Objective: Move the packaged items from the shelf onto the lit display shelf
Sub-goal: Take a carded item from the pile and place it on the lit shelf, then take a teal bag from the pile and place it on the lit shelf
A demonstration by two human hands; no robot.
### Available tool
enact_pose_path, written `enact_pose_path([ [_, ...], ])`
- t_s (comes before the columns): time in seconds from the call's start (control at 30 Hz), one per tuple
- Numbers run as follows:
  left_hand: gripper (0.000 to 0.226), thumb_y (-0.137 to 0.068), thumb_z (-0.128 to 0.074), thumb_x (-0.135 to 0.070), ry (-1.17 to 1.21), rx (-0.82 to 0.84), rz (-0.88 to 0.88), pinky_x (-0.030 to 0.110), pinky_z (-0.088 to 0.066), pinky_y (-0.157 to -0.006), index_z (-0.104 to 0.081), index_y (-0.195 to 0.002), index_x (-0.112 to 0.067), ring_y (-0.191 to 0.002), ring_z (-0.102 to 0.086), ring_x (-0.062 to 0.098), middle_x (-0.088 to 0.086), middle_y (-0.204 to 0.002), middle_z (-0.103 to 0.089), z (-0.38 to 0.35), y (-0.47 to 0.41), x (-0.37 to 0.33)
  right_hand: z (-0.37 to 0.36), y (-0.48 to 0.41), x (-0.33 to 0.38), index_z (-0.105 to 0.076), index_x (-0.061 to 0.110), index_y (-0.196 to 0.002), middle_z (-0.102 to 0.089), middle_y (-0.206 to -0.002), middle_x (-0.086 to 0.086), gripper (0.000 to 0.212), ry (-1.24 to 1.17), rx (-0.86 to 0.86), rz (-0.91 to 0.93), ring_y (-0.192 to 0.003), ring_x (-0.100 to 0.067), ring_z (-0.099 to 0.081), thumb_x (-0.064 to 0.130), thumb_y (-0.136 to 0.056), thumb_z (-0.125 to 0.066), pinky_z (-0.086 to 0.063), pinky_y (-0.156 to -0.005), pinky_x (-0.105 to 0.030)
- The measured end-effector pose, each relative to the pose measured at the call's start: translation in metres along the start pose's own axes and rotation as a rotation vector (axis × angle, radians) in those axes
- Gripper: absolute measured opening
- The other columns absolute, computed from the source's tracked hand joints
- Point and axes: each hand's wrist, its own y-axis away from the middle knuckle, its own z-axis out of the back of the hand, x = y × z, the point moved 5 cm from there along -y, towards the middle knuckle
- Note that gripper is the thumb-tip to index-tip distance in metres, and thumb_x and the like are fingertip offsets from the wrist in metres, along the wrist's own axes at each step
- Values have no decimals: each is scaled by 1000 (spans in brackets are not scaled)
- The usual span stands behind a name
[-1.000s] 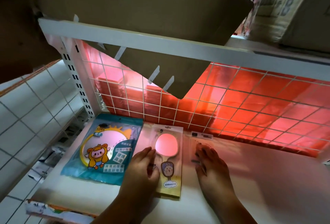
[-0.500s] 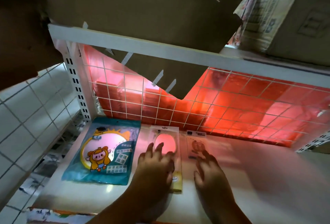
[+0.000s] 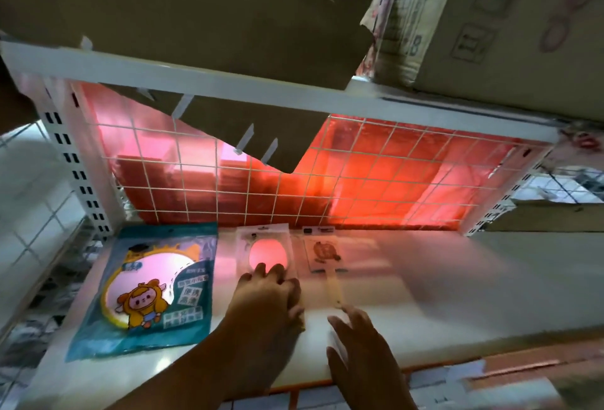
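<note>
Our left hand [image 3: 266,298] presses flat on the mirror pack [image 3: 265,248]; our right hand [image 3: 362,341], fingers apart, has slid back off the comb pack [image 3: 323,251], seemingly just touching its tip.

— What is the person wearing on the arms?
— Nothing that shows. Both forearms are bare up to the frame edge, with no sleeve or cuff.
— Anything on the left hand [image 3: 268,302]?
— No ring, watch or glove behind its fingers [image 3: 261,270].
— And the right hand [image 3: 362,344]?
— Bare too, though blurred; short nails, as far as I can tell.
</note>
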Motion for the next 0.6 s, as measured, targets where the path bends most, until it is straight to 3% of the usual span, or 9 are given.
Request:
enact_pose_path([
  [0.03, 47, -98, -45, -59, -8, -31, -7, 38, -45, -99, -54, -132, -29, -116, -53, 20, -1, -133, -55, 1, -2, -3, 5, 1, -2, -60, 30, -125, -56, -139, -2, 51, 2, -14, -15, -120, -26, -63, 55, -82, -47, -59, -84, -35],
  [0.1, 50, -97, -42, -64, 19, -95, -25, 32, -53, -91, -54, -135, -33, -108, -62, 16, -4, -131, -62, 11, -8, -10, 20, 0, -7, -47, 34, -144, -37, -157, 4, 65, -28, -21, -71, -144, -21, -39, 62, -88, -31, -40, -109, -33],
  [0.17, 54, -94, -46, -66, 113, -164, -95, 29, -54, -92, -52, -138, -37, -110, -63, 13, -8, -132, -63, 28, -14, -27, 41, 0, -15, -28, 38, -154, -15, -166, 10, 62, -103, -54, -110, -153, -13, -12, 63, -97, -30, -18, -119, -27],
  [0.2, 56, -93, -50, -65, 163, -185, -143, 30, -50, -98, -51, -141, -37, -117, -61, 14, -7, -136, -61, 38, -17, -39, 54, -1, -20, -24, 40, -155, -12, -166, 12, 61, -127, -67, -124, -153, -11, -8, 60, -99, -36, -14, -119, -25],
  [0.27, 59, -94, -52, -63, 225, -226, -214, 32, -34, -110, -45, -147, -37, -135, -50, 18, -6, -149, -52, 62, -18, -69, 80, -4, -28, -25, 41, -155, -14, -166, 13, 61, -139, -132, -116, -152, -8, -11, 57, -99, -43, -14, -119, -25],
  [0.37, 66, -97, -46, -64, 271, -235, -281, 32, -12, -121, -22, -156, -46, -153, -18, 16, -14, -164, -24, 95, -27, -129, 127, 4, -55, -30, 38, -153, -22, -164, 11, 64, -145, -219, -126, -150, -10, -20, 52, -95, -54, -22, -121, -30],
  [0.47, 71, -94, -35, -69, 224, -299, -386, 34, -18, -123, -14, -158, -46, -153, -14, 17, -12, -166, -21, 124, -35, -198, 183, 33, -96, -37, 33, -151, -34, -159, 6, 69, -144, -350, -142, -143, -14, -35, 46, -89, -66, -30, -114, -27],
  [0.6, 73, -91, -28, -75, 248, -339, -523, 40, -25, -123, -24, -157, -43, -153, -21, 22, -7, -164, -30, 150, -41, -300, 266, 103, -157, -42, 32, -148, -38, -156, 5, 70, -136, -522, -191, -141, -16, -40, 42, -86, -71, -38, -115, -34],
])
